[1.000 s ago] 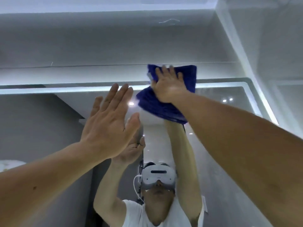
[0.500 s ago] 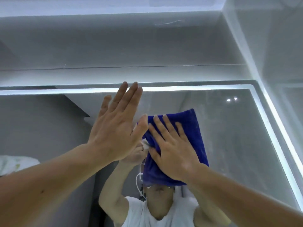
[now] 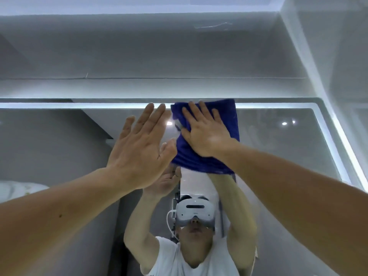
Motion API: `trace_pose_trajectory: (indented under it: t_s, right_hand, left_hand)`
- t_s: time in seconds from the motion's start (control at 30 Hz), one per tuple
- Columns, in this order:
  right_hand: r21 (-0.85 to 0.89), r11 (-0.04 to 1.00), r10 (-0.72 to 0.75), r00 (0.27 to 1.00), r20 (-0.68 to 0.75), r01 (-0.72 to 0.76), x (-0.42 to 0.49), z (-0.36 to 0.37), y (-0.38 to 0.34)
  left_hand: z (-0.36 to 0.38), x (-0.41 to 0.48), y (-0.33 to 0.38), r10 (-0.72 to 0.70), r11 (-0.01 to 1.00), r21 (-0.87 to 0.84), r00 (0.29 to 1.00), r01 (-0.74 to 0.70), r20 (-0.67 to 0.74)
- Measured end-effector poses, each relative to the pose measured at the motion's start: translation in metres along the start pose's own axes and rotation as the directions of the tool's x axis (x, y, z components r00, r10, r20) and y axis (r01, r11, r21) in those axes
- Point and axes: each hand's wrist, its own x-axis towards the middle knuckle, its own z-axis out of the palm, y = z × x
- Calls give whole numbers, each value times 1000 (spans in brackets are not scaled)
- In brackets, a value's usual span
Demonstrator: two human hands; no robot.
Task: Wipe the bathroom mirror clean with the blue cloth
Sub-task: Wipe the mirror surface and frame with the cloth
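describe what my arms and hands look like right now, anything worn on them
Both arms are bare along all that shows: no sleeves, watch, bands or gloves. The left hand and right hand show no rings. In the mirror, the reflection wears a short-sleeved white T-shirt.

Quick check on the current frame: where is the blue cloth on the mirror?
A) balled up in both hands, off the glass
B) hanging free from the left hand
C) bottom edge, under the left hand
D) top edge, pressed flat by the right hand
D: the right hand lies flat with spread fingers on the blue cloth, whose upper edge reaches the lit top strip of the mirror; the left hand is bare and open.
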Motion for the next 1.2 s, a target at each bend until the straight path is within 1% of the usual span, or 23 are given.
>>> trace_pose_trajectory:
  t_s: [0.1,0.2,0.3,0.37,0.47,0.57,0.73,0.93,1.1,1.2]
  right_hand:
    - [5,997,75,997,6,-75,36,-12,6]
    - [49,987,157,987,-30,-156,42,-21,24]
    - [74,974,222,970,-100,-216,27,-22,56]
    - [87,970,238,963,-125,-229,14,-22,69]
    - [99,966,250,959,-137,-238,-6,-18,71]
    - [83,966,256,952,-166,-246,-37,-8,66]
    - [39,974,226,961,-161,-223,-115,15,47]
    - [26,979,204,972,-115,-202,-218,37,19]
    - [-7,993,114,993,-37,-115,-310,61,2]
    - [-21,999,33,999,7,-33,-341,67,-2]
  left_hand:
    - [-5,1,-5,4,999,33,1000,-4,-17]
    - [-8,4,-8,19,998,62,1000,-18,-16]
    - [-5,10,-3,35,996,88,999,-33,-14]
    - [-1,14,5,33,997,67,999,-32,-14]
    - [9,15,26,37,999,6,999,-37,-6]
    - [18,8,43,55,998,-16,998,-55,11]
    - [25,-9,60,49,995,-93,999,-47,19]
    - [34,-34,86,31,991,-130,998,-23,62]
    - [37,-59,103,29,993,-120,996,-19,82]
    - [36,-68,107,29,993,-120,995,-17,97]
